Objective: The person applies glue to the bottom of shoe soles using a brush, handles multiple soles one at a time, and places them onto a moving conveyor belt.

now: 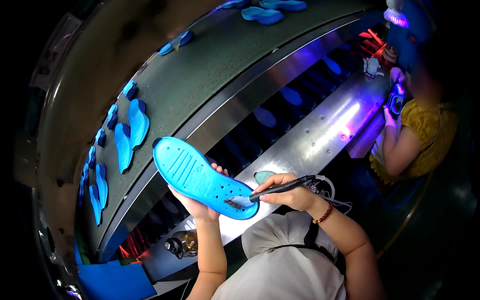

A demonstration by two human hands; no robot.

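A bright blue shoe sole (192, 172) is tilted in front of me, its inner side with grooves and small holes facing up. My left hand (200, 202) grips it from beneath, the fingertips showing past its far edge. In my right hand (290, 192) is a brush (282, 188) with a black handle, held like a pen. Its pale tip rests on the sole's near end, beside a dark patch. Part of a pale green sole-shaped piece (264, 176) shows behind my right fingers.
Several blue soles (138, 122) lie along the curved dark green conveyor belt (200, 75). A metal ledge (310, 132) runs below it, over dark racks. At lower left are a glass jar (187, 244) and a blue panel (117, 280). A co-worker in yellow (425, 132) handles a shoe at right.
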